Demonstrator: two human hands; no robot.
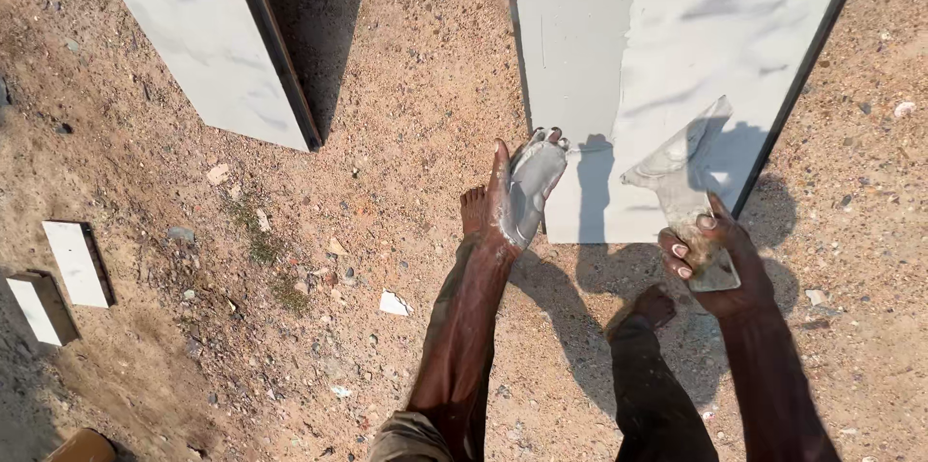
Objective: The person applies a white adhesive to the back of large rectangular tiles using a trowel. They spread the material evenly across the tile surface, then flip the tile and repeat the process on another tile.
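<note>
one head view was examined. two hands worked at the near end of the white slab (677, 56), which stood on sandy ground (387, 133) with its long axis running away from the person. the left hand (522, 193), spread flat and coated in grey-white paste, touched the slab's left near edge. the right hand (715, 264), closed around a clear plastic scraper (686, 177), held it against the slab's face near the lower right edge. both hands were about equally near. the slab looked pale, smeared with streaks, dark-rimmed. a second slab (213, 37) stood well left of it; small white blocks (77, 264) lay farther left.
</note>
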